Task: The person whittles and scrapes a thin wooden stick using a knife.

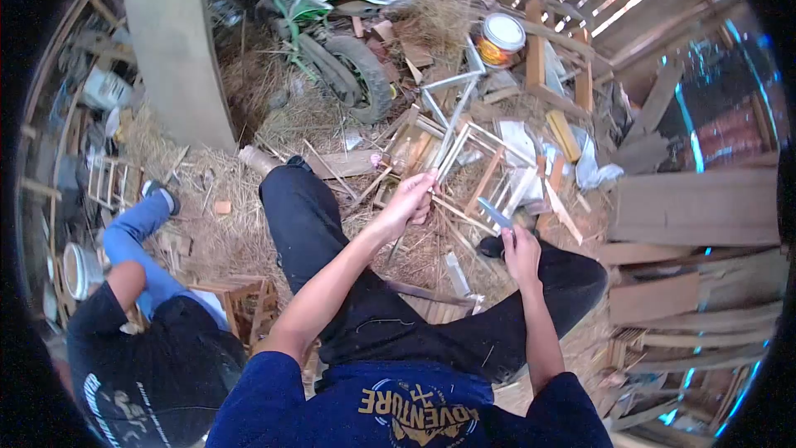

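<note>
Near the middle of the view, my left hand (410, 202) is closed around a thin wooden stick (468, 217), which runs out from it to the lower right. To its right, my right hand (521, 255) is wrapped round the handle end of a knife (496, 213). The blade points up and to the left, apart from my left hand. The handle is hidden in my fingers. Both hands are over my spread legs in black trousers.
Another person (157, 357) sits at the lower left beside a wooden crate (249, 299). Wooden frames (477, 153) and scraps lie ahead on straw. A motorcycle wheel (365, 79), a paint bucket (502, 33) and a tall board (174, 41) stand farther off.
</note>
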`<move>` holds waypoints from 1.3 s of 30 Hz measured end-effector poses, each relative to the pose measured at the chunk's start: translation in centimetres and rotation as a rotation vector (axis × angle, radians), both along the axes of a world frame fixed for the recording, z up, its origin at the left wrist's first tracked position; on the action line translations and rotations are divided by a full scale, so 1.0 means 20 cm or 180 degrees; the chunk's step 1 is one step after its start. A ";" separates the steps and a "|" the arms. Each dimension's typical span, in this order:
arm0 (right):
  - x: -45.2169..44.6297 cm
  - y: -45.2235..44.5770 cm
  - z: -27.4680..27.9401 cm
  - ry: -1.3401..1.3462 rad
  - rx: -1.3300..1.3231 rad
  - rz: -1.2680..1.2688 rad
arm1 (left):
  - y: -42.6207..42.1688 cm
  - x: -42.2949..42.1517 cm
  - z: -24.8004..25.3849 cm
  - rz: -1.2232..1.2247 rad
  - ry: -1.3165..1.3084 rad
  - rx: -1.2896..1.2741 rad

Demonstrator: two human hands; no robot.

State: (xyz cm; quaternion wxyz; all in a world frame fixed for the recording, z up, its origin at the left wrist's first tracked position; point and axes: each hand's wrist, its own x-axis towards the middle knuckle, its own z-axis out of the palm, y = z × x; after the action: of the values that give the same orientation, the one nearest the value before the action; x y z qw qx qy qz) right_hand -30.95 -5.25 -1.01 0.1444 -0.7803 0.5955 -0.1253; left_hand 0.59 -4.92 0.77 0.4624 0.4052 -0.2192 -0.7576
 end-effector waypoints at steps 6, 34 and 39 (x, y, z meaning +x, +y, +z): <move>-0.02 0.06 0.26 -0.0390 0.0333 0.0408 | 0.02 -0.22 0.01 -0.0659 -0.0359 -0.0075; -1.33 -0.01 0.24 -0.1775 -0.0685 -0.0245 | -0.11 -2.02 0.22 -0.0931 -0.1147 -0.0249; -1.37 -0.08 0.28 -0.1745 -0.0413 -0.0039 | -0.15 -2.02 0.18 -0.0924 -0.1132 -0.0504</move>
State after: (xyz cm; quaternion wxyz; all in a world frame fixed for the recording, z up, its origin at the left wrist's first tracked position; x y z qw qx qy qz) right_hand -58.40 -6.80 4.54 0.2490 -0.7213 0.5297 -0.3704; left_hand -39.84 -7.85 4.33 0.3331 0.4590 -0.4118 -0.7133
